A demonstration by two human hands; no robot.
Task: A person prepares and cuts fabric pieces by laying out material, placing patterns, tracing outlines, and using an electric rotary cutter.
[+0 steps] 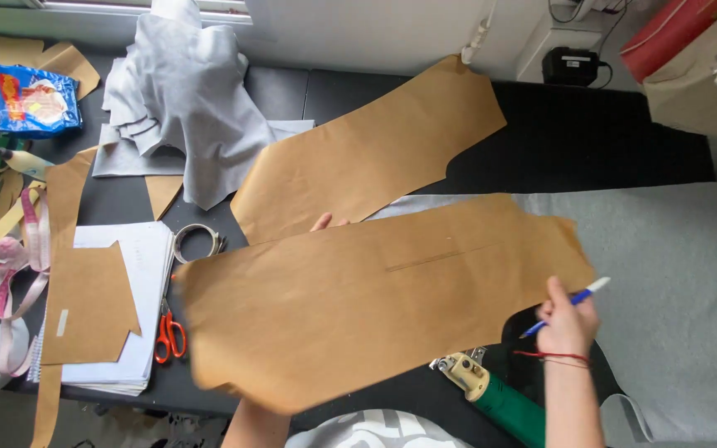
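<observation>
Mid-frame, the large brown paper pattern (375,299) is lifted off the counter (574,133), the left hand (325,222) grasping its far edge, fingertips just showing. At lower right, the right hand (566,319) grips a blue pen (570,303) beside the pattern's edge, above grey fabric (674,265).

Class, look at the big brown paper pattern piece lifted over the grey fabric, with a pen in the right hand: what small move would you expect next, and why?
Probably lowering the pattern piece flat onto the grey fabric. The left hand shows only its fingertips behind the upper edge, the right hand grips the right edge together with a blue pen, and the paper looks lifted and blurred, not yet lying flat.
</observation>
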